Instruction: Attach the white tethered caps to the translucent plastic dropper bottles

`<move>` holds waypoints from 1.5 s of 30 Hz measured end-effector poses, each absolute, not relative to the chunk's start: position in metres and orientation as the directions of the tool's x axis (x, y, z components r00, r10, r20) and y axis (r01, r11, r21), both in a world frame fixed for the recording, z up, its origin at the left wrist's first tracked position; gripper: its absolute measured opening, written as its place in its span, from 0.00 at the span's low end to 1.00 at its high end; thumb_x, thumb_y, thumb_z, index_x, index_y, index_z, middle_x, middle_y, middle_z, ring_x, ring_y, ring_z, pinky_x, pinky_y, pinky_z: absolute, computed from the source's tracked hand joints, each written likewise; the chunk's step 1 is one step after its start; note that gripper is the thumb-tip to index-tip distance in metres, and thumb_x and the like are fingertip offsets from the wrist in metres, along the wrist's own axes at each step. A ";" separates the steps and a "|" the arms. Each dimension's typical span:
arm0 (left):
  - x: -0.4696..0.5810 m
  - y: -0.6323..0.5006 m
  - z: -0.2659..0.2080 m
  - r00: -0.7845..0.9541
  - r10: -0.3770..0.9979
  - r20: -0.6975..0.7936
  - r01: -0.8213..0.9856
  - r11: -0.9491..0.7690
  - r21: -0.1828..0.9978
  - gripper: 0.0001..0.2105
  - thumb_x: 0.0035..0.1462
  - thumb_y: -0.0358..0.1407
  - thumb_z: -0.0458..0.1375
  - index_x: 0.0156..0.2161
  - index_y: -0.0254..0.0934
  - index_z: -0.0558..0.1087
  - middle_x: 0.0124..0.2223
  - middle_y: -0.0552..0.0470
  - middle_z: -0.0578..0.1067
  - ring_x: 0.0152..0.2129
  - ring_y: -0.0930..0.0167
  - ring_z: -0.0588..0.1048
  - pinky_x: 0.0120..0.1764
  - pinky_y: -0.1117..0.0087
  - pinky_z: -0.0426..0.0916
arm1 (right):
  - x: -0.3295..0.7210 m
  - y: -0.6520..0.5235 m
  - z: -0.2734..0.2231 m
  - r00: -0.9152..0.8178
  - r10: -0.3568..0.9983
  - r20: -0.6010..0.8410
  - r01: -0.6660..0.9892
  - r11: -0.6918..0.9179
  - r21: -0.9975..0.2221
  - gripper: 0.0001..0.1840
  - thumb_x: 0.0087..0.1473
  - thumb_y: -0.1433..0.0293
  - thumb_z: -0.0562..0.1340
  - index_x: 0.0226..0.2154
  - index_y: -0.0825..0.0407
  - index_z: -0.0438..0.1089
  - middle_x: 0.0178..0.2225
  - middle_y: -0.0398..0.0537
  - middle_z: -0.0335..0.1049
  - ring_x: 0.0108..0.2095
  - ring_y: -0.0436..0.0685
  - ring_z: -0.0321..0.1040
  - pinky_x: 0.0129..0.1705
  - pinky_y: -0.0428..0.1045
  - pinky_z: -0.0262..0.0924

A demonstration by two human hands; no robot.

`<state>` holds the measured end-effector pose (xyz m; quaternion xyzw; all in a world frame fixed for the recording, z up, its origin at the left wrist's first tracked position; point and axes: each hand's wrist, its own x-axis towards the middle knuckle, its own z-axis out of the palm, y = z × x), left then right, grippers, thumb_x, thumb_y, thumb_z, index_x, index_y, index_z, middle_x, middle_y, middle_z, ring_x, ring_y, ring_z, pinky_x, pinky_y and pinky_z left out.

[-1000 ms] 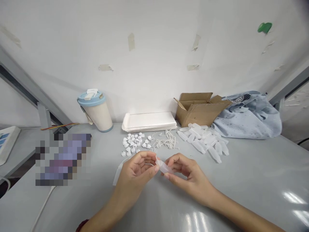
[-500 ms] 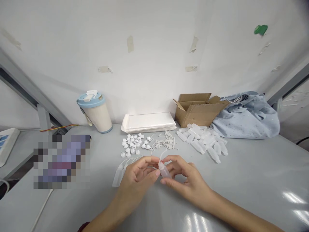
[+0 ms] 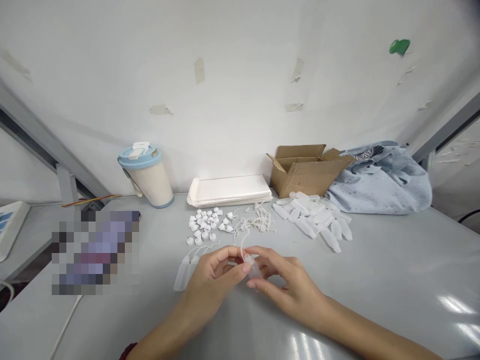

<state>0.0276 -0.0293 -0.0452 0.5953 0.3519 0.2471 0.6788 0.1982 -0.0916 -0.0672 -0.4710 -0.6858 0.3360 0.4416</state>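
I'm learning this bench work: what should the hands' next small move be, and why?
Probably a light press by the left hand where the thin white strap meets the neck of the small translucent bottle: the left thumb is at that neck, the right hand holds the bottle's body, and whether the strap is fully seated cannot be seen.

A cream travel cup (image 3: 153, 182) with a blue lid (image 3: 140, 160) stands by the white wall (image 3: 232, 135). A brown cardboard box (image 3: 305, 177), flaps up, sits beside a light blue cloth bag (image 3: 384, 185). Bits of tape (image 3: 199, 70) and something green (image 3: 399, 47) stick to the wall.
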 end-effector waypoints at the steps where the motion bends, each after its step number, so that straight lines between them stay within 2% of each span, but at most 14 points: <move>1: 0.027 -0.029 -0.045 0.625 0.758 -0.186 0.092 0.165 0.982 0.07 0.55 0.40 0.59 0.35 0.38 0.73 0.36 0.53 0.75 0.36 0.70 0.73 0.41 0.72 0.66 | 0.199 -0.092 -0.067 -0.173 0.939 0.298 0.351 0.341 -0.872 0.21 0.57 0.70 0.60 0.54 0.50 0.60 0.33 0.45 0.74 0.31 0.51 0.70 0.34 0.46 0.67; 6: 0.028 -0.030 -0.050 0.574 0.803 -0.159 0.119 0.111 0.987 0.15 0.55 0.40 0.58 0.46 0.38 0.70 0.40 0.49 0.74 0.39 0.66 0.74 0.43 0.66 0.68 | 0.199 -0.091 -0.065 -0.159 0.947 0.278 0.376 0.319 -0.870 0.20 0.58 0.69 0.58 0.53 0.50 0.63 0.31 0.44 0.73 0.28 0.50 0.69 0.30 0.45 0.65; 9: 0.028 -0.034 -0.056 0.473 0.881 0.023 0.257 -0.163 0.952 0.16 0.57 0.38 0.56 0.51 0.40 0.65 0.43 0.48 0.73 0.39 0.65 0.73 0.42 0.62 0.69 | 0.198 -0.091 -0.063 -0.105 0.980 0.172 0.394 0.200 -0.897 0.17 0.57 0.67 0.59 0.49 0.52 0.66 0.29 0.45 0.74 0.29 0.52 0.71 0.30 0.46 0.65; 11: 0.027 -0.038 -0.059 0.464 0.832 0.305 0.350 -0.488 0.799 0.15 0.58 0.33 0.55 0.51 0.41 0.64 0.46 0.47 0.72 0.43 0.64 0.71 0.44 0.60 0.68 | 0.198 -0.090 -0.063 -0.058 0.993 0.105 0.381 0.119 -0.917 0.16 0.56 0.66 0.59 0.47 0.53 0.67 0.30 0.46 0.74 0.30 0.54 0.72 0.32 0.48 0.66; 13: 0.026 -0.041 -0.060 0.545 0.648 0.532 0.346 -0.752 0.561 0.16 0.58 0.27 0.53 0.51 0.40 0.63 0.48 0.46 0.71 0.46 0.64 0.69 0.47 0.60 0.67 | 0.197 -0.089 -0.062 -0.032 0.997 0.065 0.323 0.072 -0.944 0.16 0.56 0.66 0.60 0.46 0.53 0.67 0.33 0.48 0.74 0.32 0.55 0.73 0.34 0.49 0.67; 14: 0.026 -0.043 -0.059 0.595 0.548 0.588 0.323 -0.833 0.450 0.17 0.57 0.26 0.53 0.52 0.39 0.62 0.48 0.45 0.71 0.47 0.63 0.69 0.48 0.60 0.67 | 0.197 -0.089 -0.061 -0.035 0.998 0.050 0.278 0.058 -0.959 0.16 0.56 0.66 0.60 0.46 0.53 0.67 0.33 0.48 0.74 0.32 0.55 0.73 0.34 0.49 0.67; 16: 0.027 -0.046 -0.057 0.667 0.425 0.612 0.317 -0.905 0.283 0.19 0.56 0.25 0.54 0.53 0.35 0.62 0.49 0.41 0.71 0.48 0.61 0.69 0.49 0.58 0.67 | 0.197 -0.087 -0.060 -0.047 0.998 0.030 0.194 0.038 -0.980 0.14 0.56 0.67 0.59 0.45 0.53 0.66 0.31 0.46 0.74 0.32 0.54 0.74 0.34 0.48 0.67; 18: 0.028 -0.048 -0.056 0.708 0.383 0.594 0.364 -0.918 0.158 0.19 0.56 0.27 0.56 0.53 0.31 0.63 0.50 0.37 0.71 0.48 0.57 0.69 0.47 0.56 0.68 | 0.196 -0.086 -0.060 -0.042 0.999 0.011 0.155 0.018 -0.988 0.11 0.56 0.68 0.59 0.43 0.53 0.67 0.29 0.44 0.73 0.31 0.53 0.74 0.33 0.47 0.66; 22: 0.029 -0.048 -0.058 0.762 0.360 0.538 0.421 -0.907 0.010 0.15 0.55 0.27 0.55 0.49 0.30 0.66 0.48 0.35 0.73 0.46 0.53 0.71 0.41 0.55 0.72 | 0.194 -0.085 -0.063 -0.026 0.999 -0.026 0.163 -0.021 -0.986 0.09 0.55 0.68 0.60 0.40 0.53 0.67 0.31 0.44 0.73 0.28 0.52 0.73 0.28 0.45 0.64; 26: 0.029 -0.049 -0.061 0.752 0.409 0.516 0.449 -0.892 0.052 0.13 0.55 0.25 0.53 0.47 0.29 0.66 0.48 0.34 0.72 0.46 0.52 0.71 0.40 0.53 0.72 | 0.192 -0.086 -0.067 -0.045 0.998 -0.033 0.178 -0.024 -0.984 0.10 0.55 0.69 0.60 0.41 0.54 0.66 0.29 0.43 0.73 0.29 0.53 0.74 0.30 0.46 0.66; 30: 0.027 -0.049 -0.063 0.726 0.518 0.451 0.454 -0.855 0.252 0.15 0.53 0.25 0.51 0.48 0.33 0.65 0.49 0.38 0.70 0.47 0.56 0.68 0.44 0.52 0.70 | 0.192 -0.085 -0.067 -0.082 0.996 -0.033 0.180 -0.018 -0.984 0.10 0.55 0.68 0.61 0.41 0.53 0.66 0.30 0.43 0.74 0.32 0.54 0.75 0.33 0.47 0.67; 34: 0.016 -0.039 -0.059 0.771 0.584 0.253 0.459 -0.786 0.414 0.20 0.47 0.22 0.51 0.47 0.36 0.66 0.52 0.43 0.68 0.51 0.60 0.64 0.49 0.55 0.67 | 0.192 -0.084 -0.066 -0.117 0.993 -0.029 0.222 -0.002 -0.975 0.11 0.55 0.66 0.61 0.41 0.53 0.66 0.34 0.46 0.75 0.33 0.55 0.75 0.35 0.48 0.68; 37: 0.004 -0.026 -0.054 0.810 0.566 0.151 0.471 -0.783 0.405 0.23 0.44 0.21 0.50 0.47 0.38 0.67 0.52 0.46 0.69 0.52 0.61 0.64 0.52 0.55 0.65 | 0.193 -0.085 -0.066 -0.095 0.995 -0.032 0.267 -0.006 -0.964 0.13 0.55 0.64 0.61 0.42 0.53 0.66 0.37 0.49 0.75 0.34 0.55 0.75 0.37 0.49 0.68; 45: -0.010 -0.014 -0.050 0.804 0.593 0.047 0.544 -0.765 0.345 0.24 0.42 0.21 0.49 0.47 0.35 0.70 0.49 0.44 0.71 0.50 0.60 0.66 0.50 0.57 0.65 | 0.198 -0.087 -0.066 -0.054 0.998 -0.044 0.305 -0.026 -0.952 0.13 0.57 0.64 0.60 0.43 0.53 0.65 0.39 0.50 0.74 0.36 0.55 0.74 0.38 0.50 0.67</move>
